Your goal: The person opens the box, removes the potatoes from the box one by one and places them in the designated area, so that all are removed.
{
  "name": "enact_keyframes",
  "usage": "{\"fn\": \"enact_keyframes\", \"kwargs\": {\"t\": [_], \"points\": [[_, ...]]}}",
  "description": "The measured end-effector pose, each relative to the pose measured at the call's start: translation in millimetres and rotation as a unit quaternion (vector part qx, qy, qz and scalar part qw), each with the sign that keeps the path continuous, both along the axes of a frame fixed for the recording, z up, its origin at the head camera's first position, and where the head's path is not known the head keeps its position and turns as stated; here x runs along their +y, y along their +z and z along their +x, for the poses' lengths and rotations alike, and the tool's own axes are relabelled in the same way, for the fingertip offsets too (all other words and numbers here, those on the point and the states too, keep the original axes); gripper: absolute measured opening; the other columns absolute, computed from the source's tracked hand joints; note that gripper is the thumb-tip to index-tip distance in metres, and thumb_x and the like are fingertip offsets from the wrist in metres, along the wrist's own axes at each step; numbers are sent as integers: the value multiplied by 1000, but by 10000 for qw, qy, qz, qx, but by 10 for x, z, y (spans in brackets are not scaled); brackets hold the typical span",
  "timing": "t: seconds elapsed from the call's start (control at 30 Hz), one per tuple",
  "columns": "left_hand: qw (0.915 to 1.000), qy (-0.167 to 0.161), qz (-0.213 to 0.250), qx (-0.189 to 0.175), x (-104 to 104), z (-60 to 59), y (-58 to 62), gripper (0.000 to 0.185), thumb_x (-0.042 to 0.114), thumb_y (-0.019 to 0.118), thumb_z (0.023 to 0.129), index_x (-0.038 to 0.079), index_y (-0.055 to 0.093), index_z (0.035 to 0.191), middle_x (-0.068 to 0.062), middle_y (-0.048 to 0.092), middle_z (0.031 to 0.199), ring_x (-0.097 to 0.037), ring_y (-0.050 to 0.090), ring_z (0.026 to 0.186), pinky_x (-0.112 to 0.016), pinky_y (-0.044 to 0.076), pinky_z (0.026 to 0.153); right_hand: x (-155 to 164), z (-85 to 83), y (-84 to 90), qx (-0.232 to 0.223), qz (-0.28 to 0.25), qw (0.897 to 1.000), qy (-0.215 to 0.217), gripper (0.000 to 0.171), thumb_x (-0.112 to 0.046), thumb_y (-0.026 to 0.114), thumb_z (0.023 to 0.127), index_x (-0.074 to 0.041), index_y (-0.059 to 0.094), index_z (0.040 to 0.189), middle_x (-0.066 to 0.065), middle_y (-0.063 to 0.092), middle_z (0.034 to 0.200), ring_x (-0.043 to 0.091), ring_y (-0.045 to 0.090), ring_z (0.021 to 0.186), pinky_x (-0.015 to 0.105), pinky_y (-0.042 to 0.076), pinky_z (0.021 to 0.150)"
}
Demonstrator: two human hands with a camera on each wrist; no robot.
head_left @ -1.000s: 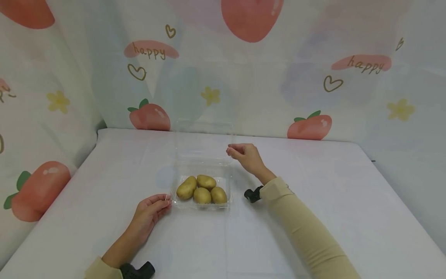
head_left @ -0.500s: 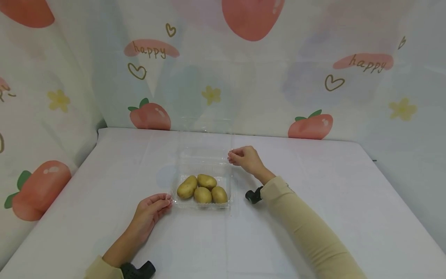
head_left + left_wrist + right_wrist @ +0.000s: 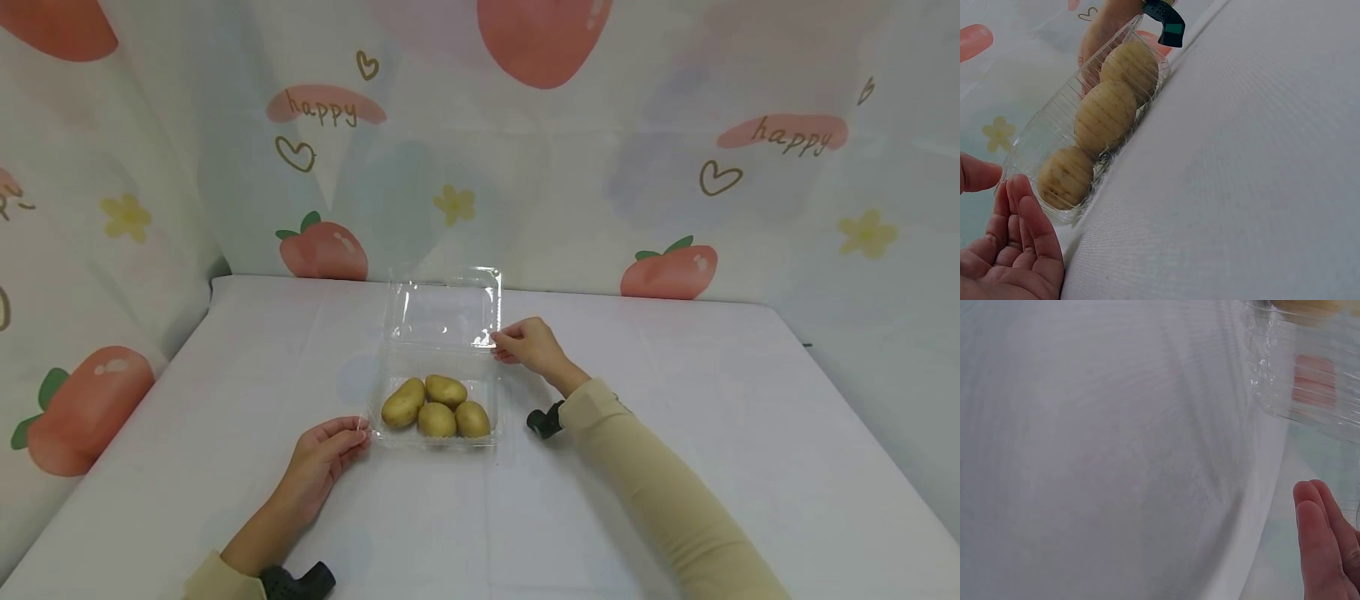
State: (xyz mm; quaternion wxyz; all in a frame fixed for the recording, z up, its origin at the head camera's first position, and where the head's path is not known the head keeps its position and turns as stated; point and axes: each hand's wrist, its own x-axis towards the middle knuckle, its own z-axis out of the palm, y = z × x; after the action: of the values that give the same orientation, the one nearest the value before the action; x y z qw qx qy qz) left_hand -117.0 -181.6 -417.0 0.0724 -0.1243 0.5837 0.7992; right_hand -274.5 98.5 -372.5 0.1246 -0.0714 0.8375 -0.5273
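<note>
Clear plastic forms the clamshell box (image 3: 438, 408) that sits on the white table (image 3: 675, 467), roughly midway between its left and right edges and nearer the far edge than the near one. Its hinged lid (image 3: 442, 307) stands open, tilted back toward the far edge. Four potatoes (image 3: 435, 407) lie packed together in the tray part, touching one another; the left wrist view shows three of them pressed against the ribbed wall.

The right hand (image 3: 528, 343) is at the lid's right corner, fingers curled so that the fingertips pinch the plastic rim there; the right wrist view is too close and blurred to confirm the grip, showing only fingers (image 3: 1322, 537) beside the clear plastic.

The left hand (image 3: 324, 457) rests on the table at the tray's near-left corner, palm turned inward, fingers loosely bent with their tips touching the rim, apparently steadying rather than clasping it.

A printed cloth (image 3: 525, 150) with peaches, hearts and the word "happy" hangs behind the table's far edge.
</note>
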Motion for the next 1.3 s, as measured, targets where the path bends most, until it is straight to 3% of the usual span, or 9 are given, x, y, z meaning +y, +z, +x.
{"fn": "enact_keyframes", "kwargs": {"t": [0.37,0.93,1.3], "points": [[10000,10,-17,-4,2,-1,-9,13,-1,53,87,-6,55,99,-4,62,88,-12,61,82,-24,50,79,-7,-5,-14,-248,265,9992,-152,29,-14,58,90,13,63,99,15,66,79,16,64,68,25,54,64],[10000,11,-64,-21,0,-7,-13,16,0,54,88,-7,54,102,-5,62,89,-12,61,83,-24,50,79,-15,5,-35,-353,251,9988,-222,29,-15,59,90,14,63,96,15,66,75,14,63,61,25,54,60],[10000,-5,28,51,0,-7,-19,13,-3,53,87,-6,56,99,-4,62,87,-12,61,82,-24,50,78,2,21,-22,-242,61,9995,-201,31,-16,59,90,14,62,97,17,67,79,20,66,69,28,54,64]]}}
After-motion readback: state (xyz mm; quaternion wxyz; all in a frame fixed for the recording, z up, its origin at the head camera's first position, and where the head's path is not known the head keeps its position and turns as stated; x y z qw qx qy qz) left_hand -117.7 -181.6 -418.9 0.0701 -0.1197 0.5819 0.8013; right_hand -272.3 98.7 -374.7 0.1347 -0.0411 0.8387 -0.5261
